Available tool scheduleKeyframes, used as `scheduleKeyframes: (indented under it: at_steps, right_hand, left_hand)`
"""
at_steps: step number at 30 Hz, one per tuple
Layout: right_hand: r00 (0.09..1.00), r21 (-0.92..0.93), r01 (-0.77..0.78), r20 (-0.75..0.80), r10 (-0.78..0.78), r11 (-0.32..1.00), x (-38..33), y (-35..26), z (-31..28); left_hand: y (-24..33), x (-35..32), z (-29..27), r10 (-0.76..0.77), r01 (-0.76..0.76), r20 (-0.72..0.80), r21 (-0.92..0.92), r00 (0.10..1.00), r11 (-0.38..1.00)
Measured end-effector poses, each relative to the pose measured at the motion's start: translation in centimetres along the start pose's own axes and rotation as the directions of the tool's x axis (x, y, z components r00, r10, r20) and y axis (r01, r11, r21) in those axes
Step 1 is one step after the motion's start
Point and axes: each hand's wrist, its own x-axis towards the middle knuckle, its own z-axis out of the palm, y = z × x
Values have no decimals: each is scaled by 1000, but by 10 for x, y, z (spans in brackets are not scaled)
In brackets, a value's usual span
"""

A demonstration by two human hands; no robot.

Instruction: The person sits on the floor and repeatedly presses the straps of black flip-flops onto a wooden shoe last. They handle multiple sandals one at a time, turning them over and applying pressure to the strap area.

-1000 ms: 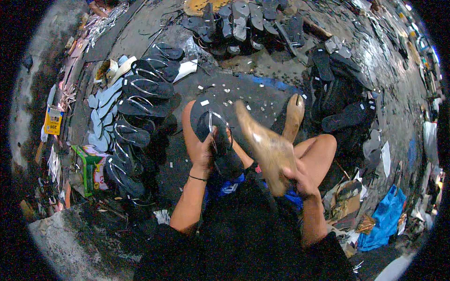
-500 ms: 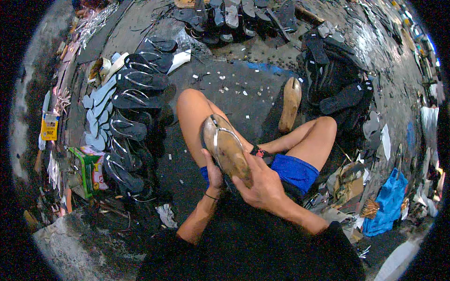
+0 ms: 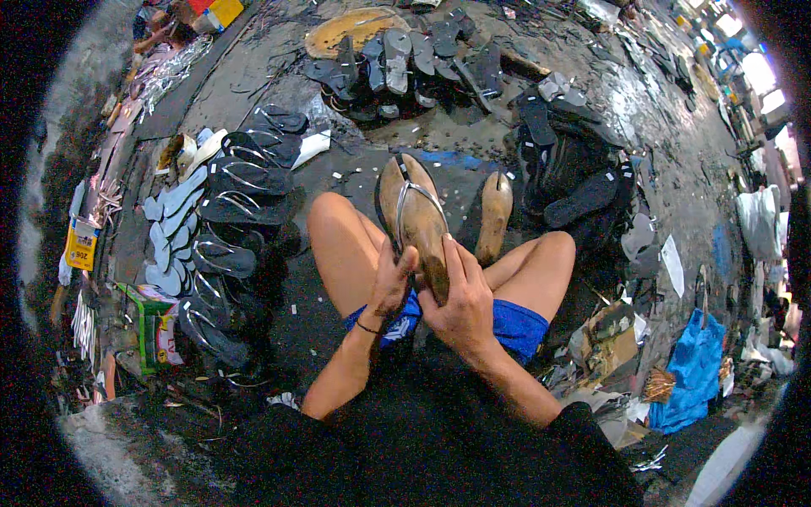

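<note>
The fingers of the right hand (image 3: 465, 308) bend over the heel end of a brown wooden last (image 3: 418, 215), partly closed on it, the thumb along its near side. The left hand (image 3: 393, 283) is half curled against the left edge of a black sandal (image 3: 379, 205), its thumb pointing up (how far its other fingers reach underneath I cannot tell). The sandal lies against the last, only a dark rim of its sole showing, and its silver strap (image 3: 432, 196) crosses over the wood from the slotted toe. Both are held above the lap, between the bent knees, toe pointing away from the person.

A dark band (image 3: 367, 328) circles the left wrist; blue shorts (image 3: 521, 328) show below the hands. Just beyond the right leg rests a second wooden last (image 3: 494, 215), its toe also slotted.

Farther left runs a row of black sandals (image 3: 245, 182) with silver straps, beside pale grey-blue sole pieces (image 3: 176, 207) and a green box (image 3: 152, 334). To the right sit a dark heap of footwear (image 3: 581, 198) and, nearer, a blue bag (image 3: 697, 363). Ahead, more soles (image 3: 397, 61) cluster by a round tan board (image 3: 346, 34).
</note>
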Motion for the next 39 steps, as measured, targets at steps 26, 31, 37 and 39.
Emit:
scheduleKeyframes:
  at_steps: [26, 31, 37, 39]
  right_hand:
    - [711, 671, -699, 689, 140, 245, -92, 4, -53]
    - [568, 560, -822, 821, 63, 105, -95, 15, -71]
    - [573, 555, -806, 819, 37, 207, -69, 11, -49]
    - [700, 616, -689, 703, 129, 383, -53, 14, -40]
  left_hand:
    - [68, -137, 18, -81, 158, 342, -204, 936, 966]
    - [79, -145, 21, -71, 155, 345, -223, 936, 962]
    - [77, -132, 16, -13, 68, 303, -172, 953, 983]
    - [77, -115, 17, 55, -30, 241, -107, 969, 994]
